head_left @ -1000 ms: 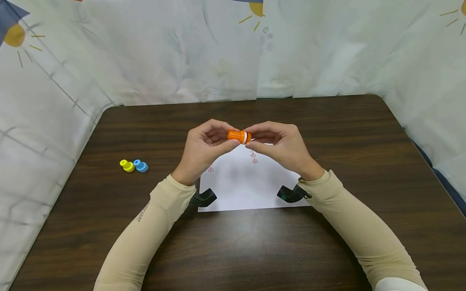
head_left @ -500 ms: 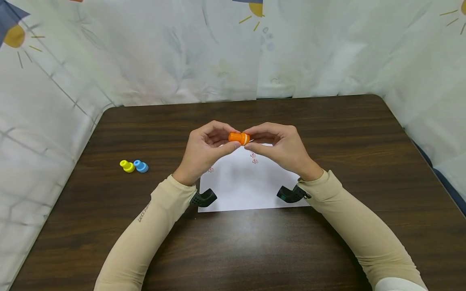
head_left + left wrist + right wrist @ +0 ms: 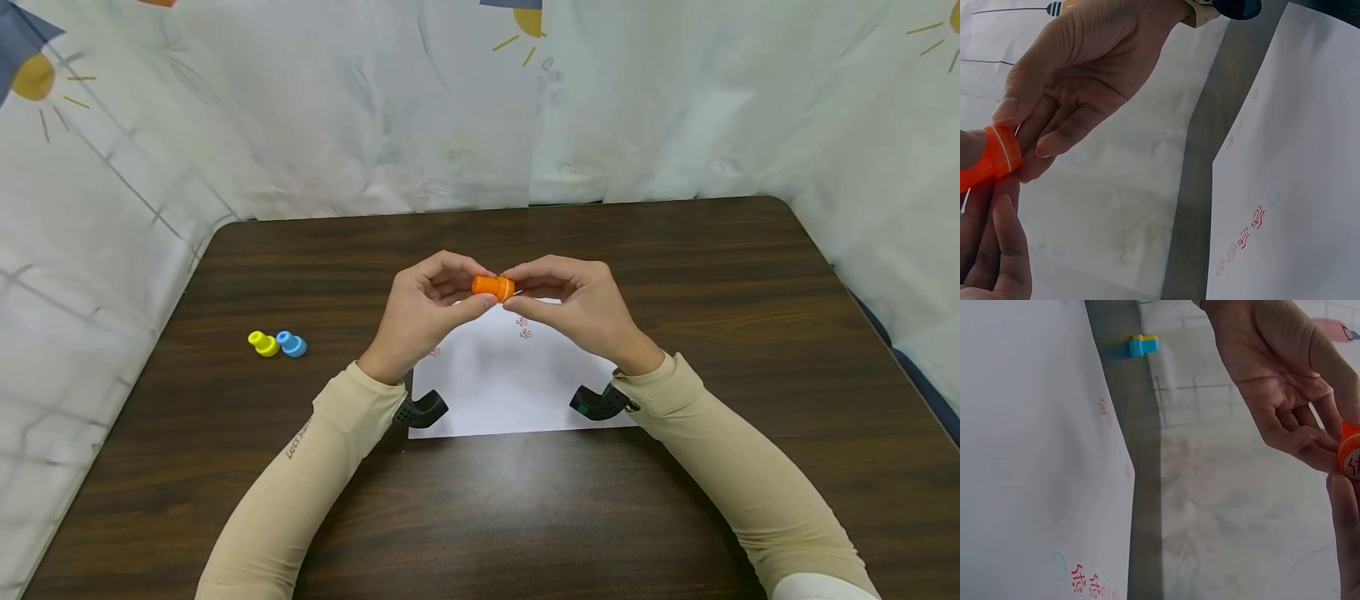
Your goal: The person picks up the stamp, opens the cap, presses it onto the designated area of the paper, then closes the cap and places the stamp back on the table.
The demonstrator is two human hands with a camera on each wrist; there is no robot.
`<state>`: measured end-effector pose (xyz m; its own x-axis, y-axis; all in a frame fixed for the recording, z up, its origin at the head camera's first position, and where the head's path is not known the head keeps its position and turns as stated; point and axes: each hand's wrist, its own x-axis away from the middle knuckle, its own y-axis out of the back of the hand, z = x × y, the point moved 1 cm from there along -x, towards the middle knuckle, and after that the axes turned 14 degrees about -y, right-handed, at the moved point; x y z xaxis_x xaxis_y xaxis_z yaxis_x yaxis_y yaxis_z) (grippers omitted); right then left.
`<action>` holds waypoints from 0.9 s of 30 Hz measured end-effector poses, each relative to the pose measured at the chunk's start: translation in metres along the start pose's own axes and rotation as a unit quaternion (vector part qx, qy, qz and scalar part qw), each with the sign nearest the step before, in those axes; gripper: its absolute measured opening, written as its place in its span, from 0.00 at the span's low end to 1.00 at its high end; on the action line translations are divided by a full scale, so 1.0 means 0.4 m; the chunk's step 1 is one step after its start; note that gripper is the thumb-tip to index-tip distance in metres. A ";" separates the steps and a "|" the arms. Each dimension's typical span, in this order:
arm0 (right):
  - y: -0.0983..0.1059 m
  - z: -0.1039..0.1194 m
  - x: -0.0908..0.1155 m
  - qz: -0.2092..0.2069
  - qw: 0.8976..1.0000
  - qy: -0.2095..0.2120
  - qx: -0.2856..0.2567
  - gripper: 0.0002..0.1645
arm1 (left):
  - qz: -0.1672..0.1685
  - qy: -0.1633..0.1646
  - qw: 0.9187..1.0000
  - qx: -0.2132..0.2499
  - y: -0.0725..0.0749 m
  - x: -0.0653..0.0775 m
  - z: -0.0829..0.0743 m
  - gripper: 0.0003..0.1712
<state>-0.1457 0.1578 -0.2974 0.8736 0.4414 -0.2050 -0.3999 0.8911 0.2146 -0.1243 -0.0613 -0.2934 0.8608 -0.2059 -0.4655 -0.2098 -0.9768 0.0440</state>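
In the head view both hands meet over the far edge of a white sheet of paper [image 3: 517,383]. Between them is a small orange stamp [image 3: 486,286], lying sideways in the air. My left hand [image 3: 423,308] pinches its body with thumb and fingers. The end with the orange cap [image 3: 1011,149] is pinched by my right hand [image 3: 581,304]. Only a thin white line shows between cap and body. A round white face with a red character [image 3: 1352,464] shows at the cap's end in the right wrist view.
Red character prints [image 3: 1259,217] and a faint blue mark [image 3: 1273,197] are on the paper. A yellow stamp [image 3: 262,343] and a blue stamp [image 3: 292,344] stand side by side at the left of the dark wooden table [image 3: 480,517]. Printed white cloth [image 3: 375,108] hangs behind.
The white band between the stamp's body and cap has narrowed to a thin line as the cap was pushed on. Both hands have shifted slightly nearer the body.
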 end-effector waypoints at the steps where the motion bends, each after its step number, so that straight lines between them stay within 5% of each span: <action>1: 0.000 -0.001 0.000 -0.001 1.000 0.000 0.001 0.18 | 0.000 -0.001 1.000 -0.001 0.000 0.000 0.000 0.17; 27: 0.001 -0.004 -0.001 -0.001 1.000 -0.024 0.010 0.20 | 0.002 0.004 1.000 -0.011 -0.002 0.000 -0.007 0.17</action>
<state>-0.1466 0.1584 -0.2988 0.8869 0.4333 -0.1599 -0.3928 0.8898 0.2324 -0.1227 -0.0606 -0.2909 0.8639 -0.2094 -0.4581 -0.2022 -0.9772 0.0654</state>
